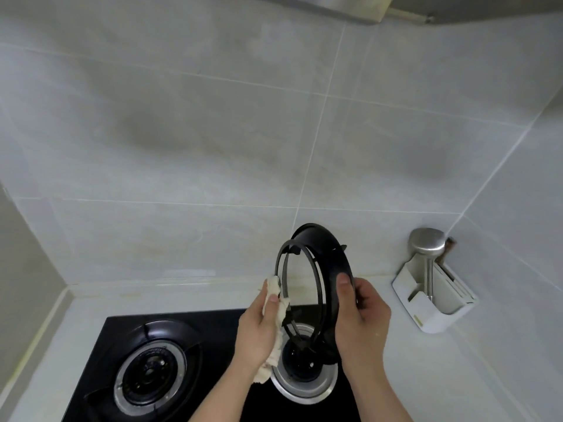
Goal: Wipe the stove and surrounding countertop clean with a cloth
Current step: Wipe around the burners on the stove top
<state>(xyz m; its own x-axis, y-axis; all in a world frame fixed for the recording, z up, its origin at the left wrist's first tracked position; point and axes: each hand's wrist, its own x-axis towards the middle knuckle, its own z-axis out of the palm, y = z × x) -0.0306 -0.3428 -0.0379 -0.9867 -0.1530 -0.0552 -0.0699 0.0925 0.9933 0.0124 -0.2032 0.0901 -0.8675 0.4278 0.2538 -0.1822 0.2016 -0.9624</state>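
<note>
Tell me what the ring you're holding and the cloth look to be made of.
Pot-support ring: looks like cast or enamelled metal, matte black, thin rigid rims with prongs. Cloth: soft woven cotton-like fabric, off-white, crumpled and drooping from the left hand. Neither can be confirmed by sight.

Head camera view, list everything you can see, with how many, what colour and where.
stove: one, black glass, set into the countertop
left burner: one, black and silver, pan support on it
right burner: one, silver ring, uncovered
pan support ring: one, black, lifted above the right burner
cloth: one, cream, against the ring
countertop: one, pale grey
holder: one, white, right corner, steel utensil inside
tiled wall: pale grey, behind
left hand: grips the cloth
right hand: holds the ring
</note>
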